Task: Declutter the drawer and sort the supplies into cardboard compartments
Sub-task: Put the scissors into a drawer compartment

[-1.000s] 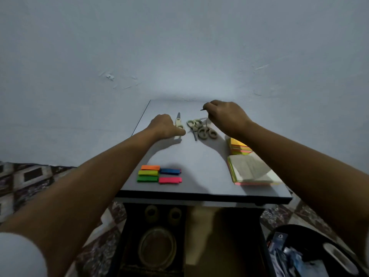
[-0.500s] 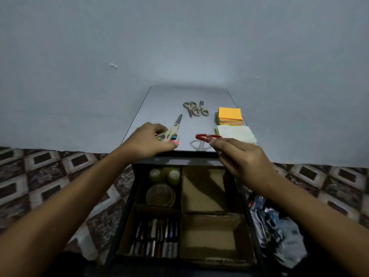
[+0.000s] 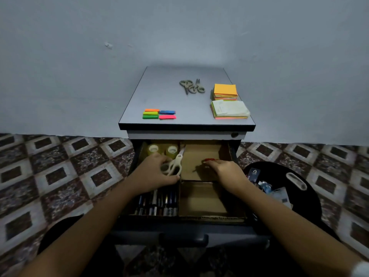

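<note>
The open drawer (image 3: 183,232) holds cardboard compartments (image 3: 201,200). My left hand (image 3: 153,172) holds white-handled scissors (image 3: 175,163) over the divider between the tape compartment and the rear right compartment. My right hand (image 3: 225,170) holds red-handled scissors (image 3: 209,159) low inside the rear right compartment. Two tape rolls (image 3: 162,149) stand at the back left. Several pens (image 3: 157,204) fill the front left compartment. The front right compartment looks empty.
On the cabinet top (image 3: 169,96) lie two grey scissors (image 3: 191,87), coloured sticky flags (image 3: 158,113) and two stacks of sticky notes (image 3: 227,102). A black bin (image 3: 295,182) with wrappers stands right of the drawer. Patterned floor tiles lie on both sides.
Both hands came down from the cabinet top into the drawer, each carrying scissors. The view tilted downward, showing the whole drawer.
</note>
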A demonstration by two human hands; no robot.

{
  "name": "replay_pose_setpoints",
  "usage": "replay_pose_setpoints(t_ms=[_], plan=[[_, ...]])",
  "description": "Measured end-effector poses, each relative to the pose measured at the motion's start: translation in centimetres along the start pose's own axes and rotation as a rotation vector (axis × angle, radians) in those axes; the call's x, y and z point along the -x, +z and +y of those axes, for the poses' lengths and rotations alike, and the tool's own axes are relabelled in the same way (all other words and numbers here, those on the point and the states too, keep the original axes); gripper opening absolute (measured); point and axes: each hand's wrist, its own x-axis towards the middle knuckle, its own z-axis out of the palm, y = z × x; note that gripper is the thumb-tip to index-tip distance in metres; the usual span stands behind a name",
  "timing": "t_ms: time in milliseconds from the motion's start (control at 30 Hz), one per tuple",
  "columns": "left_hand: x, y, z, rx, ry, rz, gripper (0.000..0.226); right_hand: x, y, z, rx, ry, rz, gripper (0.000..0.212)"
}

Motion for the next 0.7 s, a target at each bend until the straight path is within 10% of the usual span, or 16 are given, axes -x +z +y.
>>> replay_pose_setpoints(t_ms=[467, 700], plan=[[-2.4, 1.7, -2.4, -0.039, -0.055, -0.058, 0.062, -6.0, 2.6, -0.8, -0.113, 0.209, -0.426, 0.018], [-4.2, 2.3, 0.1, -0.073, -0.015, -0.103, 0.063, -5.0, 3.1, 1.1, -0.241, 0.327, -0.365, 0.026]])
